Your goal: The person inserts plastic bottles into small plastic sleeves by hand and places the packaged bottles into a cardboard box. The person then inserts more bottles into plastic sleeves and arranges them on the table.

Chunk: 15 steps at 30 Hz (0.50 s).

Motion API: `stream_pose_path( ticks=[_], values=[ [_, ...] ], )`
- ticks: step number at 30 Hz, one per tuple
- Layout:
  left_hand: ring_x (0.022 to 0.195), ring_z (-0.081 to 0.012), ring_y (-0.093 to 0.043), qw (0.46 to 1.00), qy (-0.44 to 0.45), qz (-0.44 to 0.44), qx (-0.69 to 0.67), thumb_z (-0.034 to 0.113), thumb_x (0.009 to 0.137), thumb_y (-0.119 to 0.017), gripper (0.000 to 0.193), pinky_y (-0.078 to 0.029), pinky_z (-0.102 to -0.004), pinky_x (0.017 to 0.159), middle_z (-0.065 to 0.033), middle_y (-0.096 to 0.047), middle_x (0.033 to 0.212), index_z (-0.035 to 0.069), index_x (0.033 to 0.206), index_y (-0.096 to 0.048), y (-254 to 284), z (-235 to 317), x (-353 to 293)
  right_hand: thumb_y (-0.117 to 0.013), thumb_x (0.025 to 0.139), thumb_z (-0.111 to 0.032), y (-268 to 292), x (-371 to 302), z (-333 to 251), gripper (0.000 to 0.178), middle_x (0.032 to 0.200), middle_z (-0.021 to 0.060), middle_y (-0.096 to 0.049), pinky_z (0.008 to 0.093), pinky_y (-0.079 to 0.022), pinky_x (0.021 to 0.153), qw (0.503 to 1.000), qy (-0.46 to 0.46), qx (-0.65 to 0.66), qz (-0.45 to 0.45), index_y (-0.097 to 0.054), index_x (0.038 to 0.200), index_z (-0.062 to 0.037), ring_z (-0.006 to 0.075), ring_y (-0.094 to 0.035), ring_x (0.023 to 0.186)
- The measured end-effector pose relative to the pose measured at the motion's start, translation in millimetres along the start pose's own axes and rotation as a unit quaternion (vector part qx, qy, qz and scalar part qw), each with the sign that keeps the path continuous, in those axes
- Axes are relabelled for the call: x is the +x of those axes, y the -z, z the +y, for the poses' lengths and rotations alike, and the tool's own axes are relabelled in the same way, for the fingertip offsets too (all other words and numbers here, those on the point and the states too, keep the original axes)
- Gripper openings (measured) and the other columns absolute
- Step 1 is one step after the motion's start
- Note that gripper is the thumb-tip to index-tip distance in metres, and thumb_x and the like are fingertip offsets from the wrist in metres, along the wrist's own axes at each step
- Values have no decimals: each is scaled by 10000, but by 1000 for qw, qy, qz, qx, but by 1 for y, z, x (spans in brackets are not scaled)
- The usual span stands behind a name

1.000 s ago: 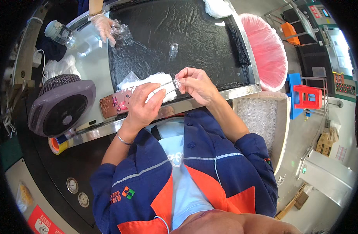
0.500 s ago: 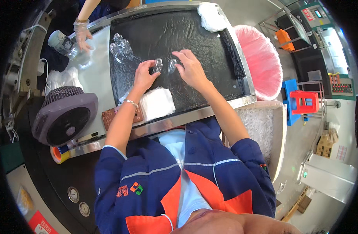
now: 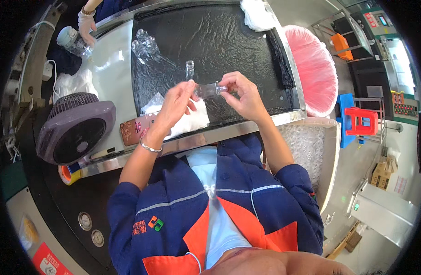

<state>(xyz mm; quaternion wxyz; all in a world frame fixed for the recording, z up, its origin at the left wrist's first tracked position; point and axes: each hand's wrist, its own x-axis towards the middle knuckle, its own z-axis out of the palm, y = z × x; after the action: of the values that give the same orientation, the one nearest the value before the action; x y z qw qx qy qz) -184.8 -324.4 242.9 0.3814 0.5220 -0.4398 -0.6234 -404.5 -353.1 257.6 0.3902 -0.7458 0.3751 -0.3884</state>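
Observation:
Between my two hands lies a clear plastic bottle-shaped piece (image 3: 207, 90), held sideways above the black sheet. The fingers of my left hand (image 3: 177, 103) close on its wide end. My right hand (image 3: 242, 95) pinches the narrow tip beyond a flange. Just past my left fingertips, a second clear piece (image 3: 189, 69) rests on the black sheet. Farther off to the left is a small heap of clear pieces (image 3: 145, 46), too glossy to separate. Under my left hand sits a stack of white cloths or wipes (image 3: 196, 120), partly hidden.
Black plastic film (image 3: 210, 43) covers the metal-rimmed table. At left are a phone (image 3: 130, 130), a fan (image 3: 77, 130) and a jar-like bottle (image 3: 69, 39) beside another person's gloved hand (image 3: 86, 28). A pink-lined tub (image 3: 311, 68) and a bin of clear pieces (image 3: 329, 160) stand at right.
Both hands have come nearer to me and now share one clear piece, lifted and turned sideways. The other piece stays on the film. The other person's gloved hand has drawn back from the table.

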Motion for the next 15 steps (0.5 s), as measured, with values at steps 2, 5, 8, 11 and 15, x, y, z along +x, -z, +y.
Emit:
stream_pose_path(
  ticks=[2, 5, 8, 11, 15],
  values=[
    [570, -89, -562, 992, 39, -73, -91, 448, 966, -523, 453, -430, -216, 470, -50, -608, 714, 9, 968, -632, -3, -1, -3, -660, 791, 79, -5, -8, -12, 224, 1019, 75, -562, 249, -509, 719, 996, 0, 90, -2, -589, 995, 16, 109, -589, 825],
    [552, -79, -543, 984, 76, -75, -141, 422, 965, -541, 406, -426, -207, 471, -36, -609, 716, 28, 976, -635, -2, -3, -10, -635, 818, 79, -5, -14, -18, 208, 1040, 63, -551, 238, -498, 768, 989, -24, 149, -6, -592, 1016, 29, 101, -577, 851],
    [622, -68, -534, 985, 56, -61, -152, 359, 983, -524, 345, -413, -190, 524, -37, -621, 801, 30, 1041, -614, -5, -7, -20, -620, 827, 81, -8, -18, -20, 201, 1039, 53, -553, 230, -487, 793, 976, -55, 208, -5, -590, 1022, 42, 95, -571, 861],
    [706, -78, -560, 981, 15, -31, -189, 262, 967, -572, 242, -452, -201, 619, -21, -630, 850, 42, 1060, -613, -10, -14, -27, -615, 826, 80, -11, -20, -21, 199, 1015, 50, -565, 231, -486, 798, 968, -83, 235, -1, -587, 1020, 48, 90, -572, 863],
    [855, -99, -580, 987, -80, 0, -143, 126, 933, -615, 164, -481, -229, 729, -43, -619, 1001, 36, 1070, -611, -15, -20, -38, -616, 824, 69, -16, -21, -26, 190, 962, 55, -594, 239, -501, 782, 953, -143, 267, 6, -581, 1007, 34, 91, -589, 850]
  ],
)
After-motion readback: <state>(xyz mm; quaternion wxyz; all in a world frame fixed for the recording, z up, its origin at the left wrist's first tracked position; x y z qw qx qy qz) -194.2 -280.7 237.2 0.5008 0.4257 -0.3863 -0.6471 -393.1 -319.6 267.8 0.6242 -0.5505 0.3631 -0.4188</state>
